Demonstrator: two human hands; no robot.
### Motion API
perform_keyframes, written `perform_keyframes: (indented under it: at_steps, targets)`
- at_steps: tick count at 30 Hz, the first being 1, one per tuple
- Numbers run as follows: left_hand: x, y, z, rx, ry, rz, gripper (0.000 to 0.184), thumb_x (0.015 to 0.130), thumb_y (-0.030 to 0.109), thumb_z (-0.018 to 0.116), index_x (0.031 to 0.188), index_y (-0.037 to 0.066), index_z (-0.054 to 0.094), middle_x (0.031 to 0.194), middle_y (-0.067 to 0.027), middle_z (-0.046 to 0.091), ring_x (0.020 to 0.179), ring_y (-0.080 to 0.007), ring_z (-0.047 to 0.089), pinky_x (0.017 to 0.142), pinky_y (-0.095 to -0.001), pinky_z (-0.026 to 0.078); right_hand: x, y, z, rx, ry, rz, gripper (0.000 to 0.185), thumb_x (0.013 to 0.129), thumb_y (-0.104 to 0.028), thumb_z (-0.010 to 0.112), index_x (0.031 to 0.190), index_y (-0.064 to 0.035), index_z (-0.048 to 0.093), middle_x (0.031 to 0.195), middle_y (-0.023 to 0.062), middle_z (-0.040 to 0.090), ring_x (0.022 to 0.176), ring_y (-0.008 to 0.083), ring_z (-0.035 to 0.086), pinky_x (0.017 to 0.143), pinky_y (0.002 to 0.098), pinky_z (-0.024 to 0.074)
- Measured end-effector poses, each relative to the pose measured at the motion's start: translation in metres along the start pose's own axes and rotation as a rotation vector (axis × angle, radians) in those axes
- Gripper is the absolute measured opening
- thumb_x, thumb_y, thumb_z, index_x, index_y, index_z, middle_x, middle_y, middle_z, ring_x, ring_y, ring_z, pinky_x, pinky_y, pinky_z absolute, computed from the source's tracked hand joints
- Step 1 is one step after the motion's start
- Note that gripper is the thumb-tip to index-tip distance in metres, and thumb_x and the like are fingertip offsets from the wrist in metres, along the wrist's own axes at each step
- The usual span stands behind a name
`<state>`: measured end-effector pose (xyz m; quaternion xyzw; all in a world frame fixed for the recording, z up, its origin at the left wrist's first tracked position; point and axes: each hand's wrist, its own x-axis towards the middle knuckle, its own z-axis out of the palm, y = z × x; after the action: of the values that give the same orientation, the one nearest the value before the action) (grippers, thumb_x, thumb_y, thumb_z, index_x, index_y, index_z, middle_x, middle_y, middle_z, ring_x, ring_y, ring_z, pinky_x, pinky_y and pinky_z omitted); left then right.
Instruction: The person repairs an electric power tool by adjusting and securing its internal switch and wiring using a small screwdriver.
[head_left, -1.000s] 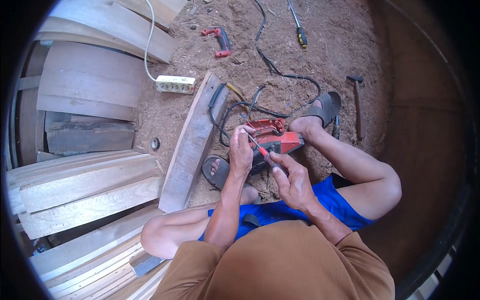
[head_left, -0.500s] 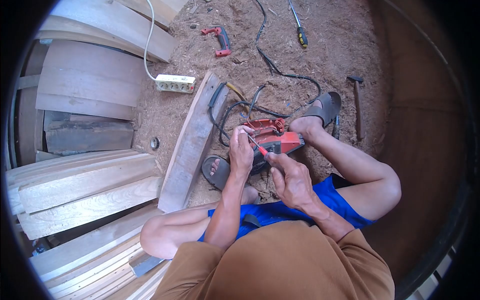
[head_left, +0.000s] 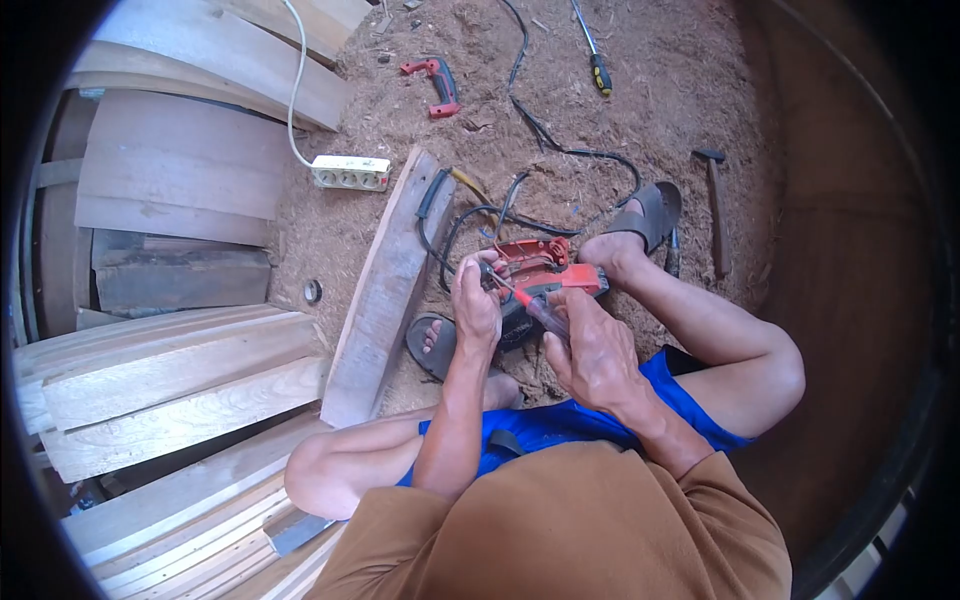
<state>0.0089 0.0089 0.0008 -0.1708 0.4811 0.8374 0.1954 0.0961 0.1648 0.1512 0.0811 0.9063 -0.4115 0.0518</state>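
My right hand is closed around the handle of a screwdriver, which is red and clear. Its shaft points up and left to my left hand. The left fingers pinch a small dark part at the screwdriver's tip; its exact kind is hard to make out. Under both hands rests a red and black power tool, its red handle housing opened with wires inside. A matching handle cover lies apart on the ground.
A wooden beam lies left of the tool. A power strip, black cable, yellow-black screwdriver, hammer and tape roll are on the sawdust-covered ground. Stacked boards fill the left side.
The small dark part now shows between my left fingers. My right hand has shifted slightly, and more of the screwdriver's clear handle is visible.
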Motion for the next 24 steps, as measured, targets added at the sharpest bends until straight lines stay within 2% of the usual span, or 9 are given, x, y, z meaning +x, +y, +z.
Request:
perform_keyframes:
  at_steps: [3, 8, 18, 24]
  targets:
    - [-0.001, -0.002, -0.002, -0.112, -0.003, -0.004, 0.023, 0.106, 0.022, 0.043, 0.112, 0.005, 0.057, 0.100, -0.0113, 0.066, 0.086, -0.0188, 0.062, 0.081, -0.0351, 0.054, -0.001, -0.003, -0.007, -0.077, -0.097, 0.006, 0.036, 0.088, -0.010, 0.066, 0.123, -0.0058, 0.056, 0.108, 0.0225, 0.063, 0.086, 0.0443, 0.069, 0.075, 0.0540, 0.0552]
    - [0.002, -0.002, -0.007, -0.313, -0.024, -0.050, 0.014, 0.098, 0.012, 0.044, 0.107, 0.005, 0.053, 0.105, -0.0179, 0.067, 0.089, -0.0259, 0.062, 0.086, -0.0394, 0.054, -0.009, -0.004, -0.010, -0.068, -0.057, 0.008, 0.036, 0.087, -0.003, 0.067, 0.121, -0.0045, 0.058, 0.108, 0.0203, 0.064, 0.092, 0.0433, 0.068, 0.077, 0.0529, 0.0554]
    - [-0.001, 0.001, -0.004, -0.329, -0.072, -0.077, 0.020, 0.096, 0.013, 0.045, 0.109, 0.004, 0.056, 0.104, -0.0154, 0.065, 0.092, -0.0253, 0.061, 0.088, -0.0391, 0.053, -0.014, 0.001, -0.011, -0.005, -0.049, 0.001, 0.039, 0.088, 0.000, 0.067, 0.126, -0.0047, 0.062, 0.108, 0.0205, 0.066, 0.093, 0.0420, 0.069, 0.078, 0.0498, 0.0563]
    - [-0.001, 0.001, -0.003, -0.319, -0.098, -0.088, 0.021, 0.099, 0.016, 0.045, 0.108, 0.003, 0.059, 0.104, -0.0133, 0.065, 0.093, -0.0241, 0.062, 0.088, -0.0387, 0.054, -0.013, 0.004, -0.005, 0.100, -0.054, 0.025, 0.039, 0.090, 0.001, 0.066, 0.128, -0.0027, 0.064, 0.100, 0.0209, 0.069, 0.095, 0.0417, 0.070, 0.081, 0.0490, 0.0568]
